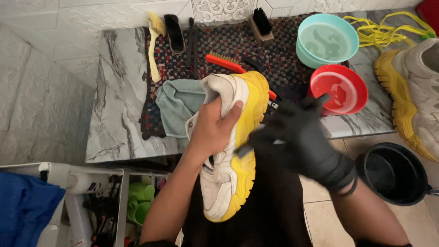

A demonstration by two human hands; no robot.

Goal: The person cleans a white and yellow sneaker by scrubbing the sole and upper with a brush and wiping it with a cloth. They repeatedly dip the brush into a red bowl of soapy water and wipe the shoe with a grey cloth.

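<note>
My bare left hand [212, 128] grips a white sneaker with a thick yellow sole [231, 183] around its upper and holds it toe-down over my lap. My right hand [302, 139], in a black glove, is blurred and presses against the yellow sole edge. A small grey tip shows at its fingers, and I cannot tell what it is. Just behind the shoe, a teal cloth [176, 103] lies on a woven mat [256, 50].
On the marble table [114, 100] stand a red bowl [361, 91] and a teal bowl of water [304, 50]. There are also several brushes, including an orange-handled one [224, 61], yellow laces [379, 32] and a second sneaker [416, 91]. A black pot [393, 171] sits on the floor.
</note>
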